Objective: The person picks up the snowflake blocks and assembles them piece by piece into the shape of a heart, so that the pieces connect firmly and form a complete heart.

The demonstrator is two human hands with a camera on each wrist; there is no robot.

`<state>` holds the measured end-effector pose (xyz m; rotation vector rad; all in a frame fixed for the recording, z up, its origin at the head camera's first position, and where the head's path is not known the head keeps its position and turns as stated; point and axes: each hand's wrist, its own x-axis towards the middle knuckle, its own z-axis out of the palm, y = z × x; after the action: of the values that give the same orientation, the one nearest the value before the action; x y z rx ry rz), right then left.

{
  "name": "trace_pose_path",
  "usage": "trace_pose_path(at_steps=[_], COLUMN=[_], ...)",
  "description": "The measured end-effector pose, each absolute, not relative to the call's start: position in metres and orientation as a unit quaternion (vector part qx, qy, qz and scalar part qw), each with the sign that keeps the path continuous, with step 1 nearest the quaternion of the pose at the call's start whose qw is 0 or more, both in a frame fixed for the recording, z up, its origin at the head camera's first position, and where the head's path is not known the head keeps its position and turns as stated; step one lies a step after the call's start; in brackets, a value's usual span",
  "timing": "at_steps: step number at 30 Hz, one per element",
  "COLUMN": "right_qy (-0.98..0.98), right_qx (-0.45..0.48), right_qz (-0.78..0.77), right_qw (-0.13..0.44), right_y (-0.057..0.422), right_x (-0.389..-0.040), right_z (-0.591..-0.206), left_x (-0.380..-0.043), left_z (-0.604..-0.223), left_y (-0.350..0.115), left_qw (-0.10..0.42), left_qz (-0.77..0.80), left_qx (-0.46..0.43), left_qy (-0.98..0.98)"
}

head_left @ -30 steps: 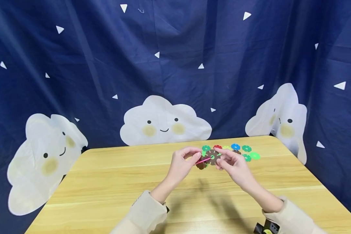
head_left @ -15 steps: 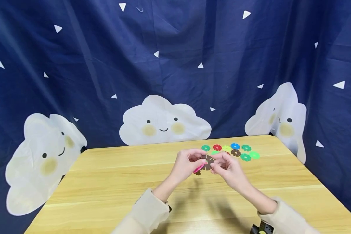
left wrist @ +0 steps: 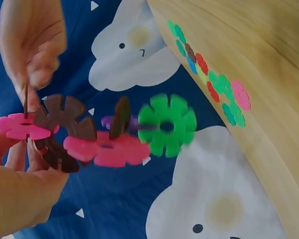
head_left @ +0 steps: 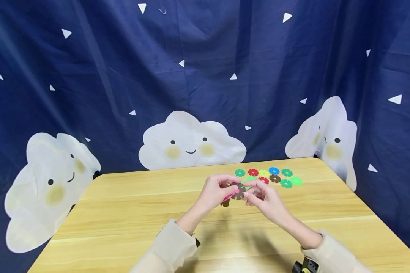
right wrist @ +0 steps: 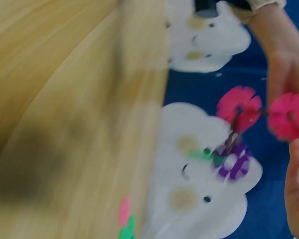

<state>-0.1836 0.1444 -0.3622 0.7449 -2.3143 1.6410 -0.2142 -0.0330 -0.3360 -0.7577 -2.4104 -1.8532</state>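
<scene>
Above the far half of the table, my left hand (head_left: 214,193) grips a chain of notched plastic flower discs by its near end. In the left wrist view the chain holds a pink disc (left wrist: 22,126), a brown disc (left wrist: 65,118), another pink disc (left wrist: 107,149), a green disc (left wrist: 167,126), and a purple piece (right wrist: 234,164) seen better in the right wrist view. My right hand (head_left: 268,197) pinches a separate-looking brown disc (head_left: 240,192), which stands edge-on against the first pink disc. Fingers partly hide that joint, so how deep the slots sit is unclear.
Several loose discs lie on the wooden table (head_left: 140,212) behind my hands, among them a blue disc (head_left: 274,171), a red disc (head_left: 253,172) and a light green disc (head_left: 296,181). A dark blue curtain (head_left: 205,76) with clouds hangs behind.
The brown disc in my right hand has moved left and closer to the pink disc. Both hands have drawn together, and the chain has shifted slightly left and down.
</scene>
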Motion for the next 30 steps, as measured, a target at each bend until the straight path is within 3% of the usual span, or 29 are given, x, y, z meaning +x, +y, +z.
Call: trace_pose_path(at_steps=[8,15,22,30], right_qy=[-0.883,-0.946,-0.966,-0.960], right_qx=[0.252,0.177,0.161,0.199], right_qz=[0.396,0.268,0.202,0.193], right_qw=[0.023,0.043,-0.005,0.048], right_y=[0.179,0.245,0.279,0.273], right_x=[-0.211,-0.249,-0.255,-0.252], right_z=[-0.399,-0.431,-0.443,-0.440], left_x=[-0.214,-0.214,-0.213,-0.213], left_z=[-0.339,-0.337,-0.338,-0.336], left_y=[-0.045,-0.049,-0.051,-0.050], left_qw=[0.004,-0.001,-0.004,-0.008], left_qz=[-0.603,-0.599,-0.590,-0.599], left_qx=[-0.211,-0.208,-0.220,-0.230], left_qy=[-0.769,-0.773,-0.777,-0.767])
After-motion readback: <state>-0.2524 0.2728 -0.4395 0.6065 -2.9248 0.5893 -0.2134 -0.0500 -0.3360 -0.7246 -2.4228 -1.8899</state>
